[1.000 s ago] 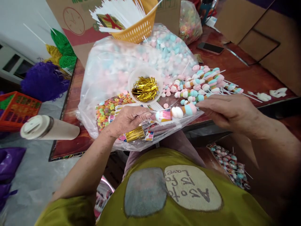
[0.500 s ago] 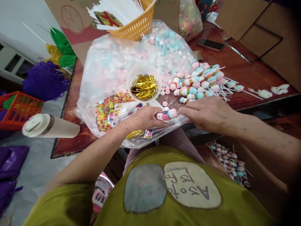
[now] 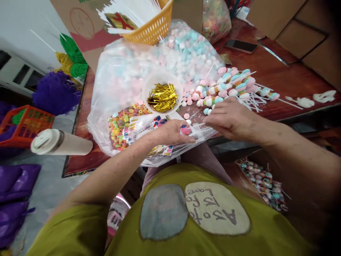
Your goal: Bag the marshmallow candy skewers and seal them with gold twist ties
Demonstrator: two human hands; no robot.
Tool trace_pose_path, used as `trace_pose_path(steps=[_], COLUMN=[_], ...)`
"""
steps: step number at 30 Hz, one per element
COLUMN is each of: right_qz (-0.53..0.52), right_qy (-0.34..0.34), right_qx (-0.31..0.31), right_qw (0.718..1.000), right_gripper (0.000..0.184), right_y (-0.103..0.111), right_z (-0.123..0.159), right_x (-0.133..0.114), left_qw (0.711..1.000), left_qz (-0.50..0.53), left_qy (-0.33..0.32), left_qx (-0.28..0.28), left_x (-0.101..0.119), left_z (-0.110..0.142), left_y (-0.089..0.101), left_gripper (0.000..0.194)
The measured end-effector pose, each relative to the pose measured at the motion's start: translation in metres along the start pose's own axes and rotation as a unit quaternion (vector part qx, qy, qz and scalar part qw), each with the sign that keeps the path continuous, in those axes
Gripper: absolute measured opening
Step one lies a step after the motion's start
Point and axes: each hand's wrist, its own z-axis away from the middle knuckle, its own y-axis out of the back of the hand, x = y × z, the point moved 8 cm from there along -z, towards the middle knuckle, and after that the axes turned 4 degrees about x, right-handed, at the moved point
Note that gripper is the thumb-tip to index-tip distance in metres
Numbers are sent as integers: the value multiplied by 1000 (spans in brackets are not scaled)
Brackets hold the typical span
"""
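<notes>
My left hand (image 3: 170,132) is closed around a candy skewer in a clear printed wrapper (image 3: 185,129), with only its pink tip showing between the fingers. My right hand (image 3: 231,117) pinches the open end of that wrapper and the white stick at its right. Both hands rest on a stack of clear printed wrappers (image 3: 144,127) at the near table edge. A round tub of gold twist ties (image 3: 162,96) stands just behind my hands. A heap of finished pink, blue and white candy skewers (image 3: 229,87) lies behind my right hand.
A big clear bag of pastel candies (image 3: 138,71) fills the table's middle, with colourful ring candies (image 3: 121,121) at its front. An orange basket of white sticks (image 3: 146,26) stands behind. A phone (image 3: 241,45) lies at the back right. A cream flask (image 3: 60,142) juts in at left.
The candy skewer has slid leftward into the wrapper until my left hand covers nearly all of it. My right hand followed it to the left, closing the gap between the hands.
</notes>
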Motion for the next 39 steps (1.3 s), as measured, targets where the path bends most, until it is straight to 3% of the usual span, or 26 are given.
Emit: trace_pose_path(steps=[4, 6, 10, 11, 13, 15, 17, 22, 25, 27, 29, 31, 33, 35, 37, 39], right_qz=[-33, -51, -172, -200, -229, -228, -216, -212, -230, -269, -323, -388, -477, -559, -595, -588], right_qy=[25, 16, -23, -35, -51, -52, -44, -2, 6, -22, -123, -242, -299, -315, -342, -373], right_qx=[-66, -69, -30, -18, -3, 1, -6, -65, -88, -64, 14, 76, 58, 13, 4, 18], right_qw=[997, 996, 984, 979, 972, 972, 975, 975, 969, 961, 938, 886, 824, 767, 727, 718], right_gripper=[20, 23, 32, 32, 33, 34, 34, 33, 32, 26, 20, 25, 31, 27, 26, 25], right_y=[-24, -32, -24, -19, -10, -5, -6, -26, -40, -43, -42, -46, -62, -79, -88, -90], right_z=[-6, -8, -3, -1, 0, -2, -7, -22, -29, -32, -32, -24, -19, -20, -21, -21], right_x=[-22, -24, -5, 2, 11, 15, 14, 4, -1, 1, 13, 20, 7, -18, -34, -42], left_qw=[1000, 1000, 988, 990, 994, 981, 949, 887, 877, 877, 873, 872, 892, 924, 948, 955], left_qz=[-24, 25, 133, 122, 105, 175, 289, 423, 441, 442, 436, 415, 355, 266, 215, 249], left_qy=[0, -7, -76, -71, -41, 6, 59, 171, 187, 191, 209, 232, 231, 195, 154, 133], left_qx=[-3, 1, 11, 22, -13, -79, -111, -72, -41, 2, 67, 117, 160, 192, 176, 88], left_x=[2, 1, -5, -11, -21, -25, -22, -27, -32, -35, -41, -46, -48, -46, -43, -40], left_z=[-6, -5, 19, 27, 43, 57, 64, 68, 69, 69, 69, 70, 70, 70, 70, 72], left_y=[-22, -20, 27, 41, 46, 27, 3, -34, -40, -38, -33, -28, -18, -4, 0, -11], left_gripper=[20, 16, 35, 39, 40, 34, 33, 35, 36, 34, 31, 27, 24, 24, 28, 33])
